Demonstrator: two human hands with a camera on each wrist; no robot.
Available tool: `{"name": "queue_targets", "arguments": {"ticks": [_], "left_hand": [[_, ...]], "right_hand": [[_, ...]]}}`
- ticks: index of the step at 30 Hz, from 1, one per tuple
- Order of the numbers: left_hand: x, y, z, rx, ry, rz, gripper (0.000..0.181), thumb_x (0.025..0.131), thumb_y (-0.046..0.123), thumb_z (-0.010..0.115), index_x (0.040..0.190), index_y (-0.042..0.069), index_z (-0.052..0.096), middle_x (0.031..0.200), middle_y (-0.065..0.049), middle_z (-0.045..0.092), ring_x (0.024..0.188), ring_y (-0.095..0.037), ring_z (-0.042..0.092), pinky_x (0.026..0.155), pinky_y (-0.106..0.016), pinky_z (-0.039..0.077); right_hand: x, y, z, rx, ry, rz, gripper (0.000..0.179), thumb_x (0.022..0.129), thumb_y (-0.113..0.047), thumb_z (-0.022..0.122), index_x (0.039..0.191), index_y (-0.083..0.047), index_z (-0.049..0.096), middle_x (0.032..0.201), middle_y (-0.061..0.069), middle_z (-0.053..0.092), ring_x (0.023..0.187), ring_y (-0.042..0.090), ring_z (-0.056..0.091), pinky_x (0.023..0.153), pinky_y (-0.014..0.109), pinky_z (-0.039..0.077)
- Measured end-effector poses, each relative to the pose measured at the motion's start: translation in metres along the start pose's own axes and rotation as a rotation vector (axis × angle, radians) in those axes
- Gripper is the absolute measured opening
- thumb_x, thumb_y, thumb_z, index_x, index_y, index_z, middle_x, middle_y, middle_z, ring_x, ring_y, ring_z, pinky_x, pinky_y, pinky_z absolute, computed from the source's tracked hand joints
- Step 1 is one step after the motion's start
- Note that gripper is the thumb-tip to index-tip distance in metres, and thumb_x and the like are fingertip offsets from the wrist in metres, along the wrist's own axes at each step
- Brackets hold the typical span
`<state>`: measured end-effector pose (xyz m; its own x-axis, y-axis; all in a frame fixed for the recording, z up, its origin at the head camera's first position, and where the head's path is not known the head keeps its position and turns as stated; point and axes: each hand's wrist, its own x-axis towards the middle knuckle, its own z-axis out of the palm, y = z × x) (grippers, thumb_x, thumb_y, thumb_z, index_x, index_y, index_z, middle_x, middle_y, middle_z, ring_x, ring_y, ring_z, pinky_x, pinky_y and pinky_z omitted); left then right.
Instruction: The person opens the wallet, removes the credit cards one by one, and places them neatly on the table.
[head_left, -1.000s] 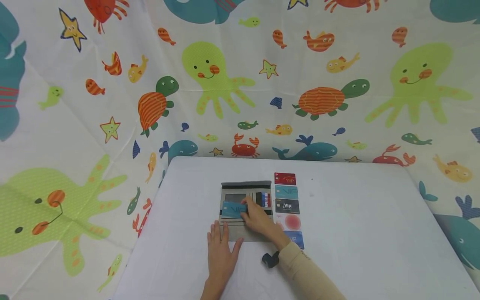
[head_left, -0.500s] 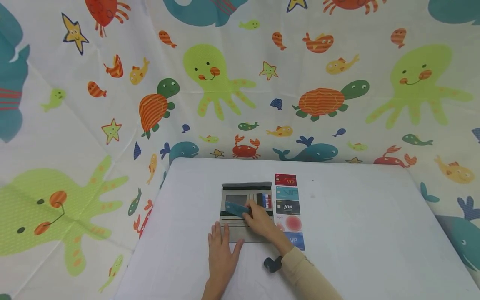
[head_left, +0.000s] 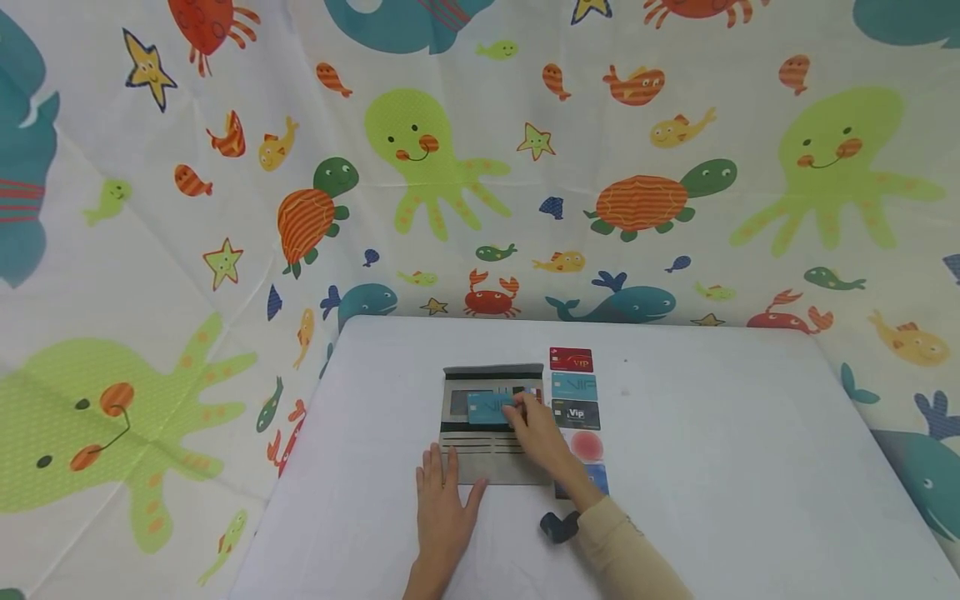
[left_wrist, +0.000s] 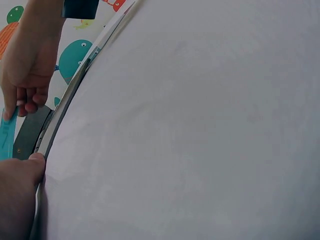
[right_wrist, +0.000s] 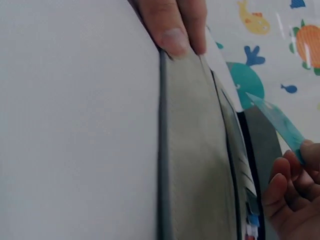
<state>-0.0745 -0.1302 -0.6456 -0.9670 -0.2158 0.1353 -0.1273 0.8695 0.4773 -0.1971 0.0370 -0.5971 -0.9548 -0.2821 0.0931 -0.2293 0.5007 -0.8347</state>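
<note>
An unfolded grey wallet (head_left: 468, 468) with card slots lies on the white table. My right hand (head_left: 538, 433) pinches the right end of a teal VIP card (head_left: 486, 408) between thumb and fingers, held over the wallet's upper half. In the right wrist view the card (right_wrist: 277, 120) stands up at a slant from the fingers. My left hand (head_left: 444, 504) rests at the wallet's lower left edge, fingers straight and spread. Its thumb (left_wrist: 36, 167) shows along that edge in the left wrist view. Striped colored cards in the wallet's right slot are partly hidden.
Right of the wallet, cards run in a column: red (head_left: 572, 360), teal (head_left: 574, 387), black (head_left: 576, 414), one with a pink circle (head_left: 587, 446), and blue (head_left: 597, 477), partly under my right forearm. A sea-animal cloth (head_left: 465, 192) hangs behind the table.
My right hand has shifted up and to the right with the teal card. Seen tilted half a second ago, the card now faces the head camera. The left hand stays in place.
</note>
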Motion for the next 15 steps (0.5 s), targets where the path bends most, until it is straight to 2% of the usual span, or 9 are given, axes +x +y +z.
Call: {"name": "queue_targets", "arguments": {"ticks": [5, 8, 15], "left_hand": [[-0.001, 0.0, 0.002, 0.008, 0.044, 0.017, 0.08, 0.09, 0.052, 0.068, 0.147, 0.001, 0.047, 0.162, -0.024, 0.03, 0.151, -0.042, 0.026, 0.122, -0.058, 0.024], [-0.001, -0.001, 0.003, 0.005, 0.041, 0.01, 0.08, 0.089, 0.051, 0.069, 0.147, 0.001, 0.047, 0.162, -0.024, 0.03, 0.152, -0.041, 0.026, 0.123, -0.057, 0.022], [-0.001, -0.001, 0.002, -0.011, 0.012, -0.009, 0.079, 0.092, 0.051, 0.066, 0.149, 0.002, 0.044, 0.164, -0.022, 0.026, 0.154, -0.038, 0.021, 0.129, -0.047, 0.005]], "right_hand": [[0.004, 0.008, -0.015, 0.02, 0.052, 0.028, 0.02, 0.102, -0.03, 0.059, 0.103, -0.01, 0.058, 0.071, -0.002, 0.063, 0.06, 0.008, 0.052, 0.054, 0.02, 0.045], [0.004, 0.014, -0.025, 0.043, 0.069, 0.06, 0.02, 0.1, -0.029, 0.062, 0.1, -0.009, 0.059, 0.072, 0.002, 0.065, 0.059, 0.01, 0.054, 0.054, 0.019, 0.047], [-0.002, 0.028, -0.047, 0.06, 0.081, 0.08, 0.018, 0.102, -0.025, 0.06, 0.109, -0.008, 0.062, 0.084, 0.008, 0.069, 0.068, 0.011, 0.058, 0.06, 0.018, 0.049]]}}
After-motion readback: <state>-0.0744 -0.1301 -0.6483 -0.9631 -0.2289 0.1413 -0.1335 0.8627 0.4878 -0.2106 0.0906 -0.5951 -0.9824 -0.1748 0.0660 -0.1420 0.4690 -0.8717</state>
